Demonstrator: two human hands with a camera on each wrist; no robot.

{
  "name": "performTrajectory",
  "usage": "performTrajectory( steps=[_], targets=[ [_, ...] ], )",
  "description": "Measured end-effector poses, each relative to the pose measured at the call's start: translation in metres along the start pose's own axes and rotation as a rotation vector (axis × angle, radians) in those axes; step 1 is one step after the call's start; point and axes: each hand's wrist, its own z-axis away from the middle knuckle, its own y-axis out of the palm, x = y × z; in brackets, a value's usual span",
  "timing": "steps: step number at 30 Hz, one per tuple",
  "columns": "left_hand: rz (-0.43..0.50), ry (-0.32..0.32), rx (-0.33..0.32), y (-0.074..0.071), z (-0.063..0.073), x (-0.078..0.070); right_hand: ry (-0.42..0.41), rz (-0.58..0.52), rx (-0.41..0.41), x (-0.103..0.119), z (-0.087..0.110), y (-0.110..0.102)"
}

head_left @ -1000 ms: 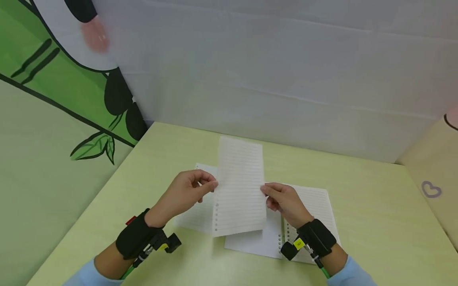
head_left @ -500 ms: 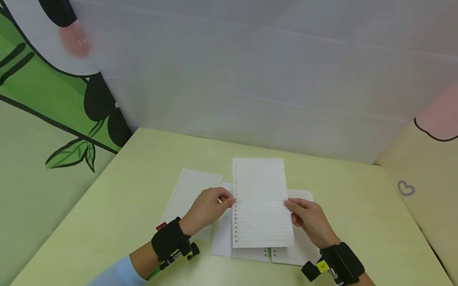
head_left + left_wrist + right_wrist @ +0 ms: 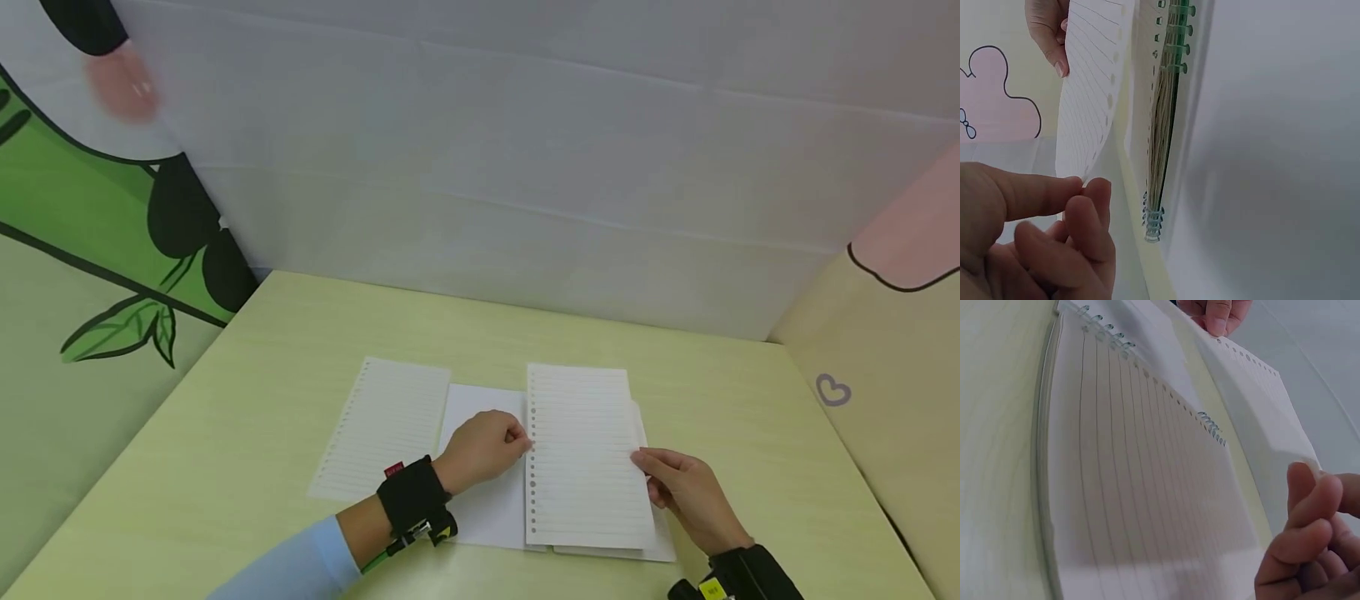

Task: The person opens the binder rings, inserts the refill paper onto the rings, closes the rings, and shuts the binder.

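A lined loose-leaf sheet point(image 3: 581, 458) with punched holes down its left edge is held up between both hands. My left hand point(image 3: 487, 450) pinches its holed edge between thumb and forefinger. At the opposite edge my right hand point(image 3: 686, 492) pinches it the same way. Below lies an open ring binder notebook; its lined pages point(image 3: 1141, 462) show in the right wrist view, beneath the held sheet. The clear greenish binder rings point(image 3: 1177, 49) run along the page holes in the left wrist view. The notebook's blank white left side point(image 3: 487, 508) sits under my left hand.
Another lined punched sheet point(image 3: 382, 429) lies flat on the pale yellow table point(image 3: 360, 317), left of the notebook. A white backdrop point(image 3: 480, 167) rises behind the table, with printed panels at both sides. Each wrist wears a black strap point(image 3: 412, 496) with a small camera.
Both hands have carried the held sheet rightward in the head view and lower, until it overlaps the notebook's right pages. The other sheet and the notebook's left side are more exposed.
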Motion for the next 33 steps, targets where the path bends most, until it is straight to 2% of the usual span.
performTrajectory(
  steps=[4,13,18,23,33],
  targets=[
    [-0.025,0.003,0.011,0.013,-0.009,-0.002,0.020,0.013,-0.017,-0.011,-0.004,-0.009],
    [-0.101,-0.005,0.020,0.036,-0.025,0.005,0.053,0.030,-0.010,-0.028,-0.010,-0.018],
    [-0.168,0.031,-0.014,0.041,-0.029,0.005,0.046,0.039,0.009,-0.031,-0.014,-0.021],
    [-0.248,0.040,-0.028,0.044,-0.035,0.006,0.061,0.034,0.005,-0.034,-0.016,-0.023],
    [-0.347,0.026,-0.004,0.044,-0.045,0.002,0.076,0.035,-0.017,-0.033,-0.015,-0.023]
  ],
)
